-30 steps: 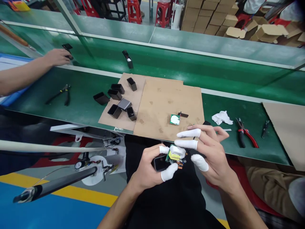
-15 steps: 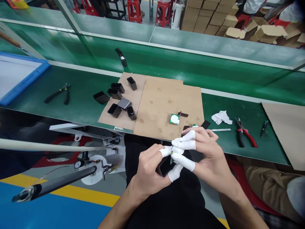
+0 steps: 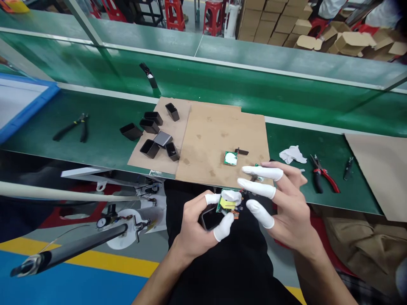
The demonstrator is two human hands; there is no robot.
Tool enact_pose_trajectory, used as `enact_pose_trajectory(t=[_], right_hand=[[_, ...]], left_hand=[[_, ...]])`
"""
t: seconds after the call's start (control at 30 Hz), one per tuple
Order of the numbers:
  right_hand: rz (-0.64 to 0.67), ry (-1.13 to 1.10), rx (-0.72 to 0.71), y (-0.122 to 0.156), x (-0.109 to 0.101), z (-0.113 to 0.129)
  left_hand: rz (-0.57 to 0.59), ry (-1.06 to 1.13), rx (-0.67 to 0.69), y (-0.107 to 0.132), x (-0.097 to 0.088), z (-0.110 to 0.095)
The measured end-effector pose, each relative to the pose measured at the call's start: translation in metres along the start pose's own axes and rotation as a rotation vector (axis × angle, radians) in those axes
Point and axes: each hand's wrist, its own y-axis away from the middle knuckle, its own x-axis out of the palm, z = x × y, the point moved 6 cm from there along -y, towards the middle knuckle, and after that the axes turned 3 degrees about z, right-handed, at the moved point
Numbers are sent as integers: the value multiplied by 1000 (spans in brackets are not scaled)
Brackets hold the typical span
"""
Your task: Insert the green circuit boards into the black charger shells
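Over my lap, my left hand grips a small black housing between white-capped thumb and forefinger. A green circuit board with a yellow part sticks out of the housing's open end. My right hand hovers just right of the board with its white-capped fingers spread and nothing in them. A second green board with a white patch lies on the brown cardboard sheet on the bench, with a small dark strip beside it.
Several empty black housings lie on the cardboard's left part. Black pliers rest at left, red-handled pliers and a white crumpled cloth at right. A black piece rides the green conveyor behind. A metal tube juts out lower left.
My right hand's fingers, closed on the board half a second ago, have opened and drawn back to the right. The black piece on the conveyor has drifted left. A co-worker's arm left the view.
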Motion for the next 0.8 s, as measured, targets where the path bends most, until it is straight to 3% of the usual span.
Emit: enact_pose_trajectory(t=[0.33,0.53,0.8], right_hand=[[139,-14,-11,-5,-2,-3],[96,6,-102,-1,2,2],[85,38,-78,8,4,-2]], left_hand=[[56,87,8,2,3,1],[48,81,10,-1,1,-3],[41,50,30,0,3,-2]])
